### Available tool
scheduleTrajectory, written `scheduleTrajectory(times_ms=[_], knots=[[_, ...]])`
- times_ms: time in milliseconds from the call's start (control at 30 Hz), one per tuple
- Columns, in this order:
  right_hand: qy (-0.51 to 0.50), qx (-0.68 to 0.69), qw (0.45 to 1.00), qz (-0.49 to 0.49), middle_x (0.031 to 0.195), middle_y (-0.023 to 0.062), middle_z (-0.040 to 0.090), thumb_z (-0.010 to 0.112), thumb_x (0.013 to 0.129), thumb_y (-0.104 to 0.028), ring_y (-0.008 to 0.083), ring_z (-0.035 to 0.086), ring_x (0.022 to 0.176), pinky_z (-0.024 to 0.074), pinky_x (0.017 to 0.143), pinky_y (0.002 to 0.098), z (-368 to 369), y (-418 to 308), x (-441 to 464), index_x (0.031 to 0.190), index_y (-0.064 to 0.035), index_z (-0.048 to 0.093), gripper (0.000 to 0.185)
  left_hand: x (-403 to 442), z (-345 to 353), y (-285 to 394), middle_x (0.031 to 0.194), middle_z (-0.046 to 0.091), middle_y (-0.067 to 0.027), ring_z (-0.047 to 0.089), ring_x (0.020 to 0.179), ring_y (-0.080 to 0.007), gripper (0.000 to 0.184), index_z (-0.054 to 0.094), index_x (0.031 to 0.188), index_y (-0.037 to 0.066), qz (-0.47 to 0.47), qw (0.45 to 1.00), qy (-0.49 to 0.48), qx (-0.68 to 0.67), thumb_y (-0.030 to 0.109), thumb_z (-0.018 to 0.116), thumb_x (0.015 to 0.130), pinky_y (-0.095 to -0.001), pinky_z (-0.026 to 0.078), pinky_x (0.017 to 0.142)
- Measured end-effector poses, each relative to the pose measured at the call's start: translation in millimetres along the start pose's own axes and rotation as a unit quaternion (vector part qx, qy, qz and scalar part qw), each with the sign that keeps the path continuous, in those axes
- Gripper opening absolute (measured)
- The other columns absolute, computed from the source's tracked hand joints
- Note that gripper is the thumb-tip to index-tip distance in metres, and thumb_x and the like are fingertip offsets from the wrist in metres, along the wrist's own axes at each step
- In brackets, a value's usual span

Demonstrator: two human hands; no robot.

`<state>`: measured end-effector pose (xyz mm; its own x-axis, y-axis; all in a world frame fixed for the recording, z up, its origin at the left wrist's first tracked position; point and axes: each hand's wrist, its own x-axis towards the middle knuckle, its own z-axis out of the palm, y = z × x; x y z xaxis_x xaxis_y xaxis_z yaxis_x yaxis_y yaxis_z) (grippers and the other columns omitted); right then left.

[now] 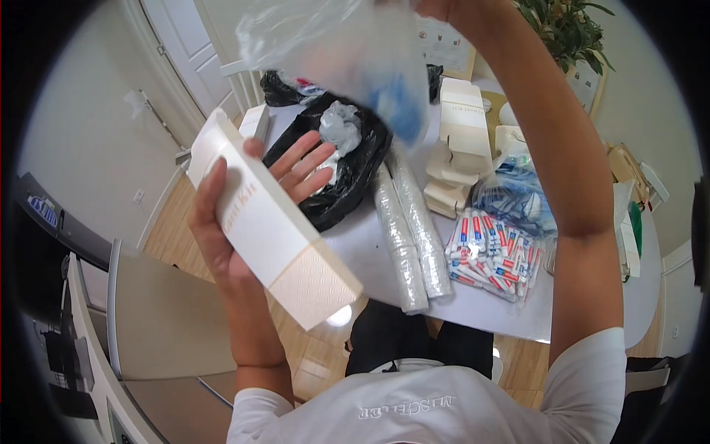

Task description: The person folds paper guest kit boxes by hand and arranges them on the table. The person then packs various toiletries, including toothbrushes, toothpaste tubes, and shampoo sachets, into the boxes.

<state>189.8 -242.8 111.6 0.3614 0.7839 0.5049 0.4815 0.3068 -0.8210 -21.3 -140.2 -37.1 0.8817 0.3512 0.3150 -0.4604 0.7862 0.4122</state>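
Left grip [210, 229] on white box [255, 211], black bag [364, 172] partly behind.

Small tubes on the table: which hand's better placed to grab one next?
Right hand, probably: its arm is nearer the small tubes, though it must first release the plastic bag. Left hand grips the white box, farther left.

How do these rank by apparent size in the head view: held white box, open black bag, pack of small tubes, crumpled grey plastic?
1. White box, close to the camera
2. Open black bag, partly hidden
3. Pack of small tubes
4. Crumpled grey plastic
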Motion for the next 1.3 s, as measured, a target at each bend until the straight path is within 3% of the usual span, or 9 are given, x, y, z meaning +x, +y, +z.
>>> scheduleTrajectory(times_ms=[100,333,433,733,967,1133,1200,1267,1300], knots=[[0.0,0.121,0.991,0.054,0.099,0.0122,0.059,0.066,0.075,-0.013,0.0171,0.058,0.082,0.0511,0.068,0.0281,33.0,28.5,-33.9,0.108,0.0014,0.056,0.037,-4.2,-1.7,2.4,0.131,0.022,-0.0375,0.021,0.12,-0.0598,0.036,0.05,0.107,0.003,-0.1,0.994,-0.027,-0.019,0.028,0.057,0.082,-0.0724,0.027,0.09],[-0.053,0.276,0.913,0.297,0.09,0.0139,0.061,0.07,0.071,-0.004,0.015,0.063,0.079,0.0528,0.061,0.0209,109.3,74.2,-131.4,0.121,0.0067,0.041,0.059,-27.6,-38.6,-17.9,0.098,0.06,-0.019,0.06,0.087,-0.036,0.034,0.053,0.108,-0.002,-0.193,0.975,0.105,-0.011,0.013,0.059,0.078,-0.0611,0.046,0.08],[0.0,0.355,0.896,0.265,0.079,0.0102,0.059,0.071,0.067,-0.005,0.0101,0.054,0.05,0.0357,0.031,0.0197,116.7,92.7,-144.1,0.131,0.0047,0.027,0.078,-31.9,-56.5,-27.2,0.093,0.062,-0.0176,0.063,0.079,-0.031,0.032,0.052,0.106,-0.004,-0.196,0.969,0.152,0.009,0.008,0.059,0.077,-0.053,0.052,0.072],[0.085,0.181,0.969,0.146,0.068,0.0025,0.06,0.063,0.083,-0.026,0.0073,0.055,0.049,0.042,0.032,0.0204,89.6,69.9,-156.3,0.126,0.0029,0.036,0.058,-10.1,-42.3,-9.8,0.1,0.059,-0.022,0.054,0.101,-0.0391,0.037,0.05,0.106,-0.007,-0.113,0.988,-0.039,-0.099,0.011,0.059,0.076,-0.0493,0.045,0.09],[0.134,0.277,0.891,0.334,0.083,0.0112,0.063,0.057,0.085,-0.02,0.0164,0.061,0.066,0.052,0.062,0.035,67.3,141.2,-181.2,0.106,0.0031,0.052,0.032,-15.1,-113.6,-30.5,0.114,0.049,-0.0184,0.055,0.097,-0.0278,0.051,0.041,0.12,-0.001,-0.103,0.958,-0.077,-0.255,0.012,0.06,0.075,-0.038,0.049,0.078],[0.168,0.487,0.784,0.346,0.092,0.0128,0.059,0.048,0.087,-0.017,0.0218,0.06,0.082,0.051,0.073,0.0415,55.8,148.8,-168.0,0.101,0.0,0.051,0.022,-67.3,-86.4,-31.4,0.106,0.049,-0.0137,0.054,0.091,-0.0188,0.056,0.042,0.122,0.002,-0.197,0.964,0.153,0.093,0.006,0.064,0.071,-0.0314,0.047,0.069],[0.167,0.432,0.787,0.407,0.098,0.0113,0.059,0.047,0.089,-0.02,0.0234,0.059,0.091,0.0467,0.086,0.0453,69.3,157.2,-156.2,0.103,-0.0025,0.051,0.023,-74.4,-97.9,-28.4,0.103,0.054,-0.0144,0.057,0.089,-0.0194,0.057,0.042,0.122,0.002,-0.329,0.871,0.117,0.345,0.003,0.063,0.069,-0.0301,0.05,0.068],[0.14,0.482,0.777,0.381,0.096,0.0103,0.058,0.049,0.087,-0.017,0.0225,0.059,0.089,0.0473,0.085,0.0444,78.7,163.5,-147.8,0.101,-0.0037,0.051,0.019,-77.9,-100.5,-27.6,0.095,0.058,-0.0157,0.061,0.083,-0.0218,0.057,0.043,0.121,0.001,-0.29,0.872,0.119,0.376,0.001,0.06,0.066,-0.0303,0.052,0.067],[0.116,0.527,0.765,0.351,0.094,0.0094,0.058,0.051,0.086,-0.014,0.0216,0.059,0.086,0.0478,0.083,0.0435,82.1,165.9,-145.1,0.099,-0.0049,0.051,0.016,-76.9,-114.3,-17.9,0.094,0.059,-0.0165,0.062,0.08,-0.0236,0.059,0.043,0.121,0.0,-0.178,0.894,-0.061,0.407,-0.002,0.057,0.063,-0.0323,0.053,0.067]])
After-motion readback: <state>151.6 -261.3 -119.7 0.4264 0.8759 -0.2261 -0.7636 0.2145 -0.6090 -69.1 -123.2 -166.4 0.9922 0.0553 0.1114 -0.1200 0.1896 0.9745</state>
